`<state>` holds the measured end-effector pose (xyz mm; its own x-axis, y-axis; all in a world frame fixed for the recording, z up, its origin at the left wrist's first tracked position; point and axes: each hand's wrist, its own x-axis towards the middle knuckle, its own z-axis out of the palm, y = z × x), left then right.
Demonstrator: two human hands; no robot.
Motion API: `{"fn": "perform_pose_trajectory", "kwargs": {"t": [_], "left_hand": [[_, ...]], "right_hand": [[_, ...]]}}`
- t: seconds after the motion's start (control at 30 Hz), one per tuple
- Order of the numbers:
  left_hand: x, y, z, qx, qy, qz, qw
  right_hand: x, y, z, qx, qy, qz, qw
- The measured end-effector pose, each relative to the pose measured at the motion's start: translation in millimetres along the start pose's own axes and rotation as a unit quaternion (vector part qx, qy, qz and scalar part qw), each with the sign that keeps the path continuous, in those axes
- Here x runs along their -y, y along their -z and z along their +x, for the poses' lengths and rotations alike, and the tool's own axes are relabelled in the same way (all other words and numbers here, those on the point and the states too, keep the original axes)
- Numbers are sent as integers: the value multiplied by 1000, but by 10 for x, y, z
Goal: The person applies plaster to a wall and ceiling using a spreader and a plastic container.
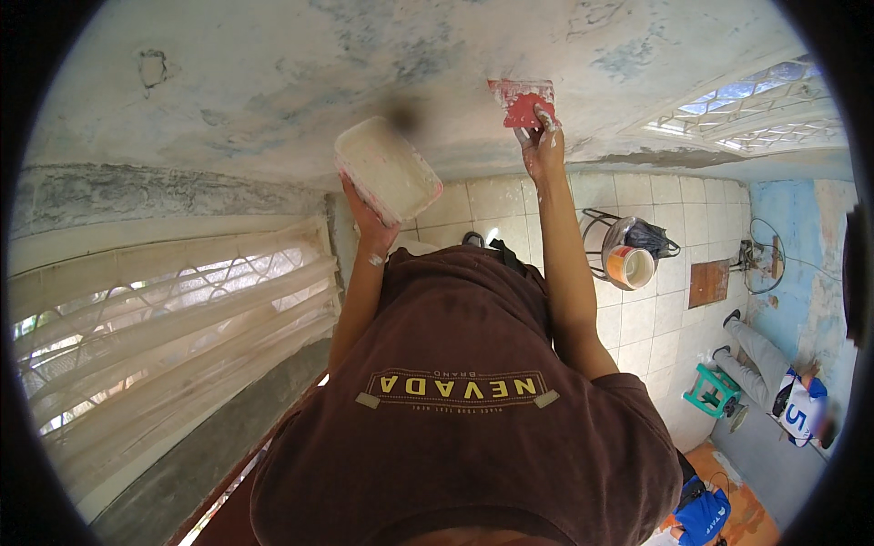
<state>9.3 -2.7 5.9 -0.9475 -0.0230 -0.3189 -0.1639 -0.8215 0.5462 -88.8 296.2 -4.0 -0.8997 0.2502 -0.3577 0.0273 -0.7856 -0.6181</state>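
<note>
My left hand (pixel 362 211) grips a shallow rectangular tub (pixel 390 162) with pale paste inside and red smears on its rim, held tilted below the mottled white wall (pixel 273 82). My right hand (pixel 544 146), flecked with white, is closed on a red putty spreader (pixel 528 107) coated with white, whose flat blade lies against the wall above and to the right of the tub.
A metal-framed stool (pixel 598 238) holds a bucket (pixel 628 266) and black bag (pixel 648 235) on the tiles. A seated co-worker (pixel 774 373) is at right beside a green stool (pixel 706 389); another person's blue clothing (pixel 706 510) shows below. Curtained (pixel 164 337) and grilled windows (pixel 746 114) flank me.
</note>
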Motion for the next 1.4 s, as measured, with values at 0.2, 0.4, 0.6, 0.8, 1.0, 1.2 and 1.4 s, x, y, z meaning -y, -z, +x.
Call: {"fn": "perform_pose_trajectory", "kwargs": {"t": [0.2,0.4,0.6,0.8,1.0,1.2,1.4], "left_hand": [[32,-24,18,7,1,8,1000],[29,-109,-52,3,9,-9,1000],[27,-95,-66,-25,14,-6,1000],[29,-60,-67,-21,7,0,1000],[18,-53,-70,-23,8,4,1000],[12,-48,-62,-26,21,-4,999],[21,-14,-52,-15,25,-9,1000]], "right_hand": [[-299,272,22,-43,-48,-48,997],[-418,168,-68,-34,-51,-27,998],[-424,157,-34,-12,-10,8,1000],[-420,147,-30,-26,-15,-16,999],[-461,156,2,-31,-21,-29,999],[-463,164,8,-29,-11,-23,999],[-487,183,55,-8,-1,-11,1000]]}}
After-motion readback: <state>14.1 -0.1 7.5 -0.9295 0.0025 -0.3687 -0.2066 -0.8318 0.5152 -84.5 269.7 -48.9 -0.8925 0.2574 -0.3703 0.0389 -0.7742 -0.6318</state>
